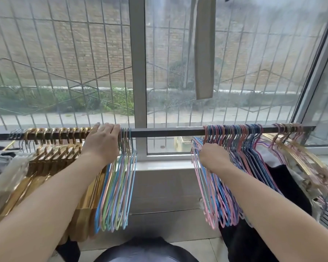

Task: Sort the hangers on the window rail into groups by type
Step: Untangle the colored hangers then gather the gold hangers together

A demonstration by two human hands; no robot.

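Window rail (165,131): dark bar running the width of the window, bare along its middle stretch.

Gold hangers (51,148): dense group toward the rail's left end, hooks packed close together.

Small pastel wire hangers (119,184): blue, green and pink, hanging just right of the gold group and touching it.

My left hand (102,140): laid over the rail between the gold hooks and the small pastel set, fingers fairly straight and draped across the top of the bar, holding nothing that I can make out.

Large pastel wire hangers (233,133): pink, blue and purple, crowded along the right part of the rail.

My right hand (213,156): below the rail at the left edge of that large group, fingers curled round the necks of the nearest pink hangers.

Gold and pink hangers (290,129): mixed cluster at the rail's far right end.

Dark garment (284,186): hanging beneath the right-hand clusters.
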